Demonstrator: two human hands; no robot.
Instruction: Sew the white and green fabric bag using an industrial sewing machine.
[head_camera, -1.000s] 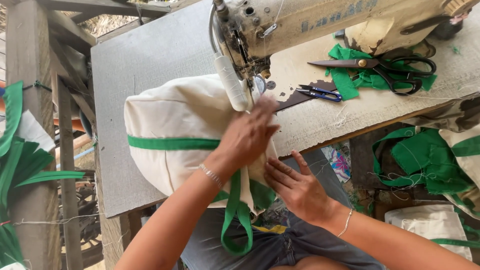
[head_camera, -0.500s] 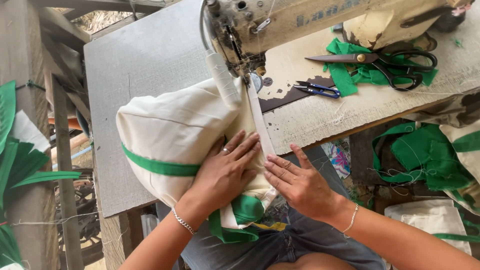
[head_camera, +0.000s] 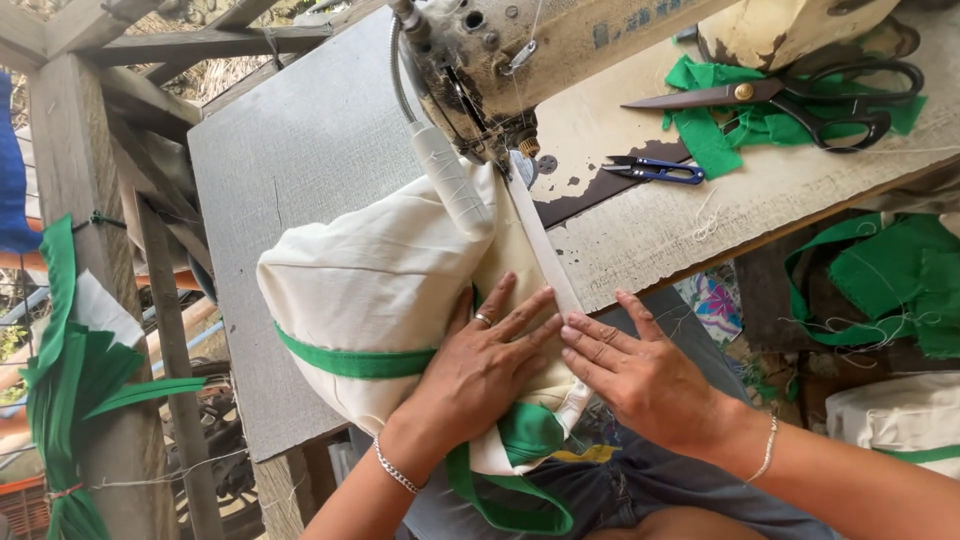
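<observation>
A cream cloth bag (head_camera: 370, 280) with a green band (head_camera: 350, 362) lies bunched on the grey table under the head of a worn sewing machine (head_camera: 520, 60). My left hand (head_camera: 480, 370) presses flat on the bag, fingers spread toward the needle. My right hand (head_camera: 640, 375) lies flat beside it, fingertips on a cream strip (head_camera: 545, 250) that runs up to the presser foot. A green strap loop (head_camera: 510, 500) hangs off the bag over my lap.
Large black scissors (head_camera: 800, 95) rest on green fabric scraps (head_camera: 730, 125) on the table's right. Small blue thread snips (head_camera: 655, 172) lie near the machine. Green straps (head_camera: 70, 370) hang on a wooden post at left. Green and cream cloth (head_camera: 880, 280) is piled low at right.
The bag has shifted right and up under the needle. My left hand slid down and flattened on it, and my right hand moved up against the cream strip.
</observation>
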